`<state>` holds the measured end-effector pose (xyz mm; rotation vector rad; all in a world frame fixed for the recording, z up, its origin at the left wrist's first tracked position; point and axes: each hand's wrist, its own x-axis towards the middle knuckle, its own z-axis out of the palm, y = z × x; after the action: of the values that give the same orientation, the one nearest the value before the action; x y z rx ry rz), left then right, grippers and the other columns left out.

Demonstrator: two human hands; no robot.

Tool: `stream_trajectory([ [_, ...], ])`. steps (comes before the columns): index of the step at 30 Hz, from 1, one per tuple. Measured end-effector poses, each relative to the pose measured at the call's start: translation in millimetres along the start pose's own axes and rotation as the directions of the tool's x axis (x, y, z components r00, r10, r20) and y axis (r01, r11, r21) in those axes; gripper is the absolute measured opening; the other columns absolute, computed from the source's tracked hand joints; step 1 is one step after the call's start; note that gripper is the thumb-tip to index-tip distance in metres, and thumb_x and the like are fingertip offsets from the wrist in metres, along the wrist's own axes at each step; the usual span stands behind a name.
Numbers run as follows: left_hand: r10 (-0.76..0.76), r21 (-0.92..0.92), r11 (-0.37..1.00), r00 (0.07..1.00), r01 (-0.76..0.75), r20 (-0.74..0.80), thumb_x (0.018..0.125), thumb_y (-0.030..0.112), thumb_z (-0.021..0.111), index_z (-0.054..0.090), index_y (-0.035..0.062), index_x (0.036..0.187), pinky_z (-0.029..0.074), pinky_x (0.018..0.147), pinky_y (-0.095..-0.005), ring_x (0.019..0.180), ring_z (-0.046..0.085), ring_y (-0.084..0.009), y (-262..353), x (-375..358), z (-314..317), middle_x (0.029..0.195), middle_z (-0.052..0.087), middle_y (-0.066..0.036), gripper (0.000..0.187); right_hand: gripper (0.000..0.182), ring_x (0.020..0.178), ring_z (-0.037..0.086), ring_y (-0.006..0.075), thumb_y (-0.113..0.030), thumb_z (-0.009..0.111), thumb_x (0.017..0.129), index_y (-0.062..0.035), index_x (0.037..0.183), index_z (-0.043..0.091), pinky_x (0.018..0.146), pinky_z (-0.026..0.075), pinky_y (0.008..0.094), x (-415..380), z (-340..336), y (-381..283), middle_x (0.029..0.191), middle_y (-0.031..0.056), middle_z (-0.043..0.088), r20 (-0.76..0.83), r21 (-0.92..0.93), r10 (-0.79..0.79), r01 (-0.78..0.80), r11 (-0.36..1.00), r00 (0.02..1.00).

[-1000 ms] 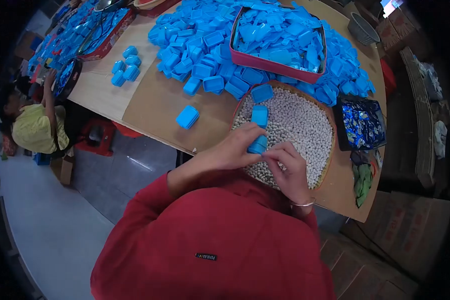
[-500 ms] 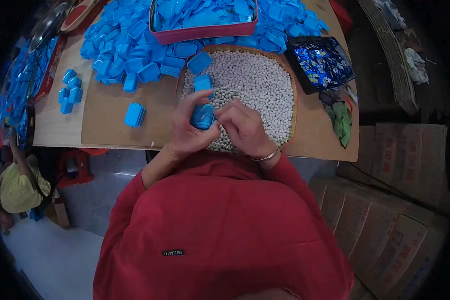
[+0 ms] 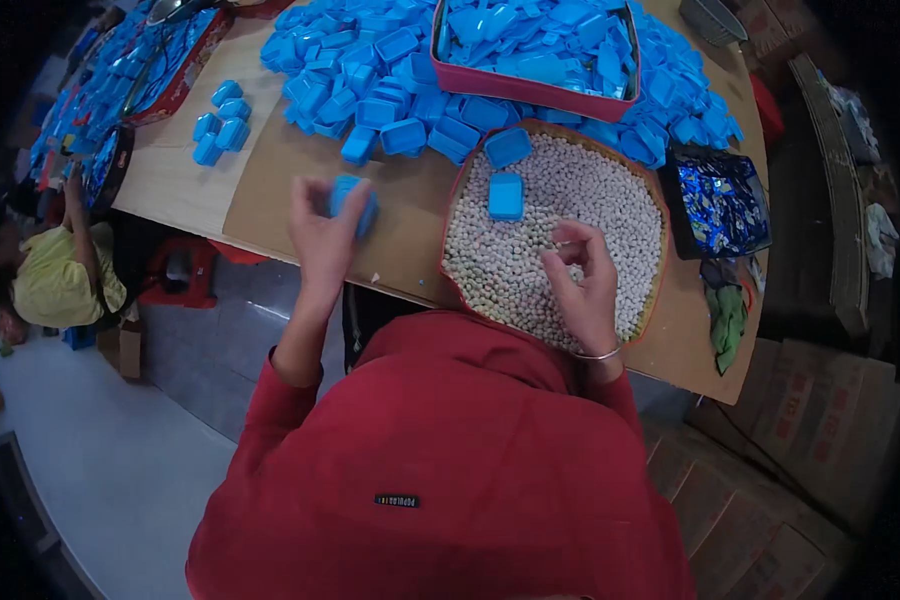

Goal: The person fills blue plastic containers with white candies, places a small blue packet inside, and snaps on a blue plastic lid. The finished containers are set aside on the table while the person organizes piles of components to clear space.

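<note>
My left hand (image 3: pixel 322 235) is over the cardboard, its thumb and fingers closed around a small blue plastic box (image 3: pixel 344 188). Whether another box stands right beside that one is hard to tell, as the fingers cover part of it. My right hand (image 3: pixel 588 275) hovers over a shallow tray (image 3: pixel 450 225) of small pale round pellets (image 3: pixel 510 270). Its fingers are curled, with a gap between thumb and forefinger and nothing visible there. On the pellets lie a blue box (image 3: pixel 506 196) and an open blue piece (image 3: pixel 508 148).
Behind the tray is a heap of blue plastic pieces (image 3: pixel 380 70), with a red-rimmed bin (image 3: pixel 530 100) of more. Several closed boxes (image 3: pixel 230 115) stand at left. A black tray (image 3: pixel 720 205) of shiny blue wrappers and a green cloth (image 3: pixel 727 325) are at right. Another person (image 3: pixel 60 270) sits far left.
My hands have parted. The left moved leftward from above the pellets to the cardboard with a blue box; the right stays over the pellets. The camera view has turned left.
</note>
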<state>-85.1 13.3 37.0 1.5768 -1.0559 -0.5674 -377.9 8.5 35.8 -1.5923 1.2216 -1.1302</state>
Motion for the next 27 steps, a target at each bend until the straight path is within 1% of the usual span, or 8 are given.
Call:
stream_trajectory([
  [2, 0.148, 0.305, 0.945, 0.986, -0.119, -0.071, 0.075, 0.019, 0.08, 0.054, 0.0017, 0.1, 0.048, 0.068, -0.0345, 0.078, 0.059, -0.0203, -25, -7, -12, 0.091, 0.06, -0.012, 0.04, 0.029, 0.073, 0.057, 0.011, -0.002, 0.066, 0.082, -0.0021, 0.11, 0.056, 0.065, 0.047, 0.0255, 1, 1, 6, 0.097, 0.0063, 0.059, 0.005, 0.026, 0.077, -0.078, 0.997, 0.997],
  [5, 0.662, 0.413, 0.631, 0.734, -0.656, 0.153, 0.073, 0.02, 0.08, 0.056, 0.0039, 0.107, 0.047, 0.08, -0.0426, 0.096, 0.056, -0.0377, -54, -18, -10, 0.113, 0.056, -0.021, 0.045, 0.023, 0.073, 0.057, 0.0113, -0.002, 0.064, 0.084, -0.0019, 0.106, 0.058, 0.063, 0.046, 0.0249, 0, 4, 9, 0.095, 0.0057, 0.057, 0.067, -0.029, 0.059, -0.057, 0.998, 0.996],
  [11, 0.379, 0.588, 0.638, 0.868, -0.497, 0.322, 0.07, 0.01, 0.074, 0.05, 0.0089, 0.125, 0.048, 0.08, -0.0464, 0.098, 0.056, -0.0413, -69, 5, -24, 0.115, 0.055, -0.019, 0.06, 0.017, 0.07, 0.056, 0.0125, -0.004, 0.064, 0.084, -0.0003, 0.1, 0.06, 0.062, 0.045, 0.0249, 0, 4, 10, 0.089, 0.0061, 0.053, 0.104, -0.085, 0.048, -0.039, 0.996, 0.993],
  [17, 0.594, 0.762, 0.45, 0.793, -0.465, 0.134, 0.071, 0.011, 0.074, 0.048, 0.0101, 0.126, 0.048, 0.082, -0.0465, 0.101, 0.056, -0.0392, -121, 138, -98, 0.114, 0.055, -0.017, 0.061, 0.013, 0.072, 0.06, 0.0219, -0.005, 0.062, 0.082, 0.0001, 0.094, 0.06, 0.063, 0.047, 0.0312, 11, -6, -2, 0.084, 0.0108, 0.055, 0.137, -0.208, -0.043, 0.072, 0.976, 0.99],
  [19, 0.482, 0.816, 0.484, 0.875, -0.316, 0.054, 0.071, 0.015, 0.076, 0.048, 0.0102, 0.125, 0.047, 0.087, -0.0452, 0.106, 0.055, -0.0387, -133, 181, -127, 0.115, 0.056, -0.017, 0.061, 0.012, 0.074, 0.061, 0.0235, -0.005, 0.062, 0.082, -0.0002, 0.093, 0.06, 0.064, 0.048, 0.0325, 18, -9, -3, 0.085, 0.0114, 0.055, 0.156, -0.261, -0.073, 0.112, 0.959, 0.985],
  [23, 0.374, 0.973, 0.199, 0.927, -0.119, 0.037, 0.072, 0.03, 0.078, 0.046, 0.0102, 0.128, 0.039, 0.099, -0.0482, 0.122, 0.045, -0.0382, -126, 211, -145, 0.132, 0.048, -0.019, 0.068, 0.017, 0.078, 0.062, 0.0254, -0.004, 0.067, 0.08, -0.0028, 0.096, 0.061, 0.068, 0.049, 0.0338, 31, -7, -8, 0.088, 0.0115, 0.058, 0.164, -0.441, -0.231, 0.281, 0.852, 0.959],
  [26, 0.532, 0.953, 0.259, 0.847, -0.159, -0.003, 0.072, 0.033, 0.077, 0.044, 0.011, 0.134, 0.035, 0.102, -0.0486, 0.125, 0.042, -0.0375, -101, 195, -103, 0.138, 0.043, -0.019, 0.073, 0.043, 0.104, 0.053, 0.0331, -0.011, 0.072, 0.071, -0.0047, 0.11, 0.057, 0.089, 0.044, 0.0431, 52, 14, -10, 0.107, 0.0142, 0.057, 0.203, -0.475, -0.408, 0.454, 0.754, 0.89],
  [27, 0.67, 0.866, 0.304, 0.736, -0.397, 0.102, 0.073, 0.03, 0.076, 0.044, 0.0106, 0.136, 0.033, 0.104, -0.0474, 0.126, 0.041, -0.0369, -95, 187, -85, 0.137, 0.043, -0.021, 0.073, 0.048, 0.105, 0.052, 0.0343, -0.013, 0.073, 0.067, -0.0035, 0.112, 0.057, 0.092, 0.041, 0.045, 59, 22, 1, 0.111, 0.0156, 0.056, 0.224, -0.448, -0.44, 0.493, 0.746, 0.87],
])
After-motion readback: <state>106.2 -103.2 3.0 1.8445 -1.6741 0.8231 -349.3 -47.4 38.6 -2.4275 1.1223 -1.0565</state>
